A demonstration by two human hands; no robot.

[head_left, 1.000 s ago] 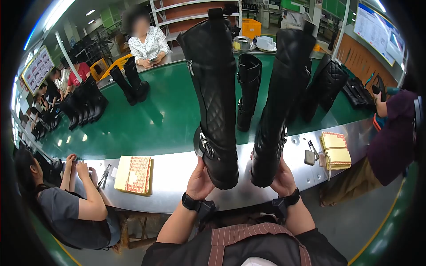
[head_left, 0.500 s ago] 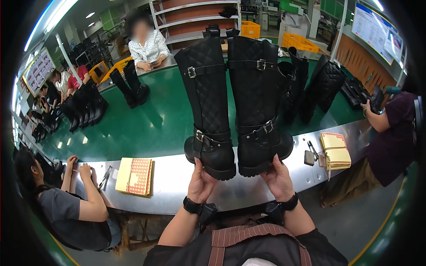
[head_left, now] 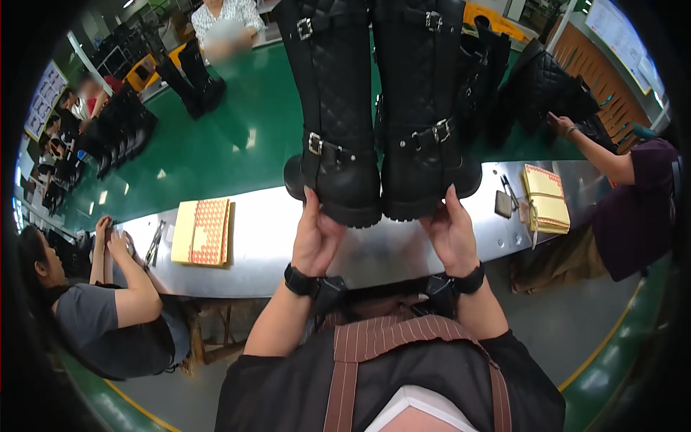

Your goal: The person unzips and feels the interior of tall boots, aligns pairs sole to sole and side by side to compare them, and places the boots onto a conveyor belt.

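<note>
Over the workbench's steel edge point(head_left: 253, 286), a person held up a pair of tall black quilted boots, upright & close side by side, shafts cut off by the top of the view. L hand point(head_left: 317, 241) gripped the L boot point(head_left: 335, 108), R hand point(head_left: 451, 241) the R boot point(head_left: 421, 108): each thumb pressed the foot part just above the lugged sole, w/ the other fingers curled in beneath, partly hidden, so their exact spread couldn't be told. Toes pointed outward, opp. ways; silver buckles showed at ankle & upper shaft. Beyond was the green tabletop point(head_left: 248, 155), w/ a standing boot pair point(head_left: 193, 79) & a boot row point(head_left: 119, 133) off L, plus more black boots point(head_left: 529, 90) off R. On the steel, L of the hands, lay a yellow bundle point(head_left: 200, 232) w/ red round stickers; R of them, a small grey block point(head_left: 503, 204) & a 2nd yellow bundle point(head_left: 548, 205). A grey-shirted co-worker point(head_left: 111, 320) was at L, a purple-clad co-worker point(head_left: 626, 212) at R, arm stretched toward the boots there.
</note>
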